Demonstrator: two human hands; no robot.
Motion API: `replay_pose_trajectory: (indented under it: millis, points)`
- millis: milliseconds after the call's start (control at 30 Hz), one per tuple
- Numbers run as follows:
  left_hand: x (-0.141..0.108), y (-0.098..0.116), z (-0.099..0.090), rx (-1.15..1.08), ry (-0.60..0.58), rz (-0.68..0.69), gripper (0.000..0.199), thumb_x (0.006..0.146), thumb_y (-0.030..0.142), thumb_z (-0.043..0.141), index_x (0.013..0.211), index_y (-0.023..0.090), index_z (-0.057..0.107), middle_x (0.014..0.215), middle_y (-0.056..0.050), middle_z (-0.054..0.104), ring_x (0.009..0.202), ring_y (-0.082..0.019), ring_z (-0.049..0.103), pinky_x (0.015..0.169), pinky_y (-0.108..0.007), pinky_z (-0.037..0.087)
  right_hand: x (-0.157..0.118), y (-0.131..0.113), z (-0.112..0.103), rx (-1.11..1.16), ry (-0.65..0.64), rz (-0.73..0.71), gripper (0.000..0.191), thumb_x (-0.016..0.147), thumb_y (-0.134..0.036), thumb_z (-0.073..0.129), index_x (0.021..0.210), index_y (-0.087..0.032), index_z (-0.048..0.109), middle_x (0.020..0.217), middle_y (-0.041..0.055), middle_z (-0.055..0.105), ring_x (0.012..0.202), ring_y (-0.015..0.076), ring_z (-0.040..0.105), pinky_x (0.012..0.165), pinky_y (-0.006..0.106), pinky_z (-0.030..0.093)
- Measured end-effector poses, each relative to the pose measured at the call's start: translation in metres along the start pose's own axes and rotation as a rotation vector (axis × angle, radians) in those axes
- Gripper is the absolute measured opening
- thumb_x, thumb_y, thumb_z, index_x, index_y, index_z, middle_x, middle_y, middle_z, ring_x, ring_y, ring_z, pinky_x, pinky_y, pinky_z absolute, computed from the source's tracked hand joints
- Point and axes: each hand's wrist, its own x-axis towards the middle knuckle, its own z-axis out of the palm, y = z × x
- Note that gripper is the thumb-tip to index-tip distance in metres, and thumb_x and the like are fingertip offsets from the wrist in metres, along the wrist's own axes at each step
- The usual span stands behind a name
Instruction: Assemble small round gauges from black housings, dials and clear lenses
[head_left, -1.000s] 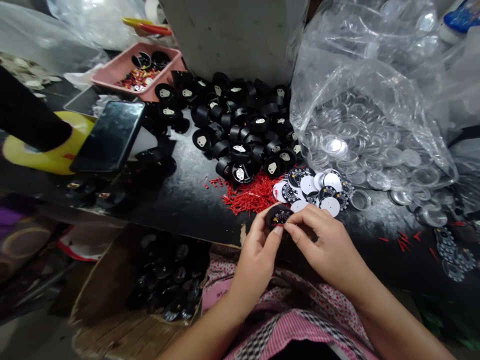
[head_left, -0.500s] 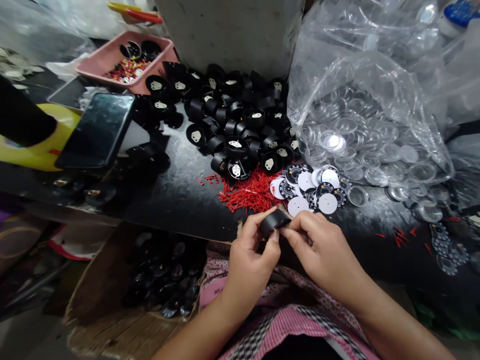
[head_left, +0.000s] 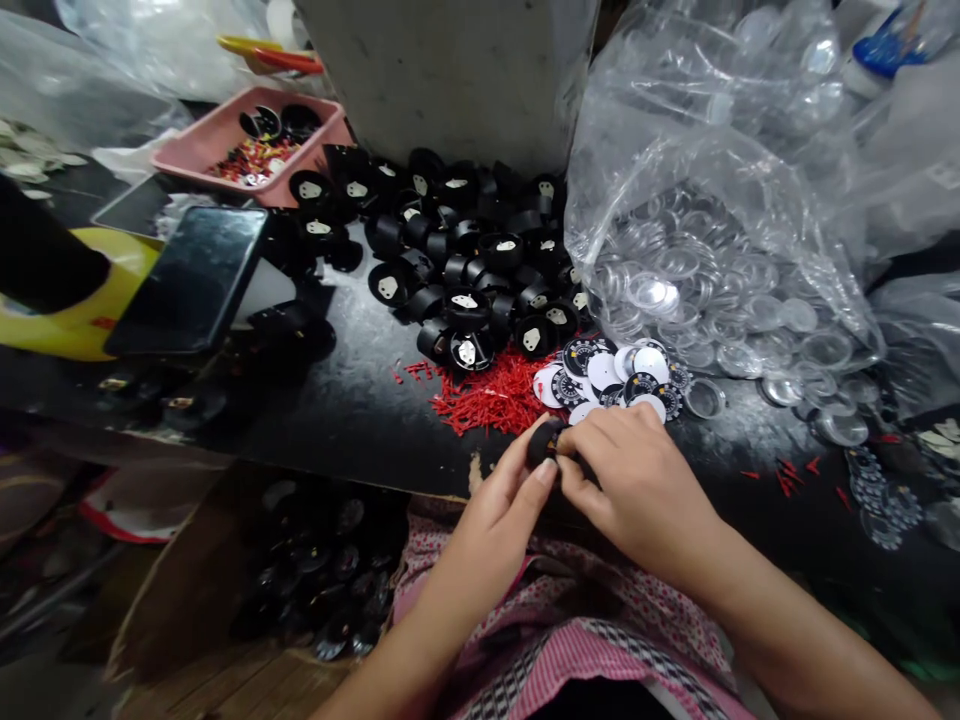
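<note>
A small black round housing (head_left: pixel 540 443) is held between the thumb and fingers of my left hand (head_left: pixel 499 510), just above the table's front edge. Turned partly edge-on, it shows a small brass-coloured spot on its near side. Against its right side are the pinched fingertips of my right hand (head_left: pixel 626 480); what lies between them is hidden. Beyond my hands is a heap of thin red pointers (head_left: pixel 491 395). Beside it, partly behind my right hand, lie printed black-and-white dial discs (head_left: pixel 604 370). Many similar black housings (head_left: pixel 465 300) with pale metal plates are piled farther back.
A clear plastic bag (head_left: pixel 712 240) spills transparent round covers at the right. At the left are a phone (head_left: pixel 191 280), a yellow round object (head_left: pixel 82 290) and a pink tray (head_left: pixel 202 165) of small parts. A cardboard box (head_left: pixel 187 610) with dark round pieces sits below the table edge.
The housing has turned in my left hand, so its broad black side shows less. My right hand has moved slightly left and its fingers now cover more of the housing. The view has shifted slightly.
</note>
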Motion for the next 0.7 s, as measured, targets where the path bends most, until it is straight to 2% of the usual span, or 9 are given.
replay_pose_trajectory:
  millis: [67,167,267,367,400,467,567,633,700]
  points:
    - [-0.001,-0.005,0.005,-0.094,0.049,-0.081,0.034,0.085,0.042,0.067,0.118,0.033,0.071,0.137,-0.001,0.064,0.136,-0.03,0.05,0.115,-0.048,0.035,0.003,-0.003,0.001,0.014,0.006,0.032,0.017,0.091,-0.015,0.049,0.079,-0.016,0.061,0.075,0.0059,0.065,0.073,0.0205,0.056,0.073,0.036,0.033]
    - [-0.002,-0.012,0.014,-0.268,0.097,-0.201,0.038,0.085,0.049,0.064,0.118,0.032,0.071,0.131,-0.005,0.068,0.126,-0.034,0.058,0.108,-0.051,0.045,0.007,-0.009,-0.002,0.105,-0.028,0.186,0.013,0.088,-0.014,0.052,0.078,-0.016,0.06,0.073,0.0032,0.064,0.07,0.0175,0.055,0.072,0.033,0.035]
    - [0.0,-0.014,0.016,-0.241,0.059,-0.149,0.038,0.086,0.048,0.065,0.122,0.036,0.069,0.137,-0.001,0.064,0.134,-0.03,0.052,0.115,-0.046,0.038,0.006,-0.003,-0.011,0.278,-0.118,0.309,0.01,0.088,-0.015,0.056,0.08,-0.018,0.061,0.071,-0.0008,0.065,0.065,0.0137,0.055,0.071,0.03,0.038]
    - [0.002,-0.012,0.01,-0.068,-0.03,-0.077,0.041,0.084,0.041,0.07,0.125,0.037,0.067,0.144,0.002,0.058,0.143,-0.026,0.04,0.122,-0.043,0.023,-0.009,0.028,-0.022,0.483,-0.16,0.349,0.011,0.09,-0.023,0.057,0.085,-0.021,0.066,0.077,-0.0015,0.067,0.068,0.0132,0.059,0.068,0.027,0.043]
    - [0.002,-0.012,0.007,-0.046,-0.07,-0.076,0.042,0.084,0.042,0.07,0.126,0.036,0.066,0.144,0.001,0.058,0.142,-0.027,0.041,0.121,-0.044,0.025,-0.016,0.044,-0.024,0.488,-0.108,0.411,0.013,0.091,-0.028,0.057,0.088,-0.021,0.068,0.082,0.0001,0.068,0.071,0.0143,0.06,0.069,0.028,0.045]
    - [0.004,-0.013,0.004,-0.127,-0.114,-0.102,0.042,0.086,0.044,0.068,0.127,0.034,0.066,0.141,-0.002,0.06,0.136,-0.029,0.049,0.116,-0.047,0.036,-0.031,0.08,-0.026,0.244,0.129,0.654,0.027,0.088,-0.036,0.061,0.11,-0.021,0.067,0.104,0.0062,0.067,0.073,0.0169,0.06,0.075,0.035,0.047]
    - [0.006,-0.017,0.009,-0.346,-0.067,-0.157,0.04,0.085,0.045,0.069,0.121,0.028,0.069,0.134,-0.006,0.067,0.125,-0.03,0.06,0.107,-0.047,0.048,-0.048,0.123,-0.027,0.057,0.127,0.798,0.041,0.078,-0.035,0.069,0.115,-0.019,0.066,0.116,0.0112,0.062,0.071,0.0179,0.06,0.082,0.044,0.048]
    - [0.007,-0.017,0.016,-0.428,-0.046,-0.201,0.039,0.084,0.043,0.069,0.118,0.024,0.07,0.128,-0.007,0.07,0.122,-0.031,0.062,0.103,-0.048,0.051,-0.054,0.132,-0.028,0.095,0.128,0.823,0.037,0.076,-0.033,0.069,0.11,-0.018,0.067,0.108,0.0096,0.064,0.069,0.018,0.06,0.079,0.043,0.05]
    - [0.007,-0.016,0.022,-0.47,-0.062,-0.228,0.035,0.085,0.04,0.068,0.116,0.023,0.071,0.124,-0.007,0.072,0.12,-0.03,0.063,0.102,-0.048,0.051,-0.055,0.124,-0.029,0.187,0.201,0.841,0.032,0.079,-0.033,0.067,0.107,-0.018,0.066,0.095,0.0067,0.066,0.069,0.0185,0.06,0.074,0.039,0.051]
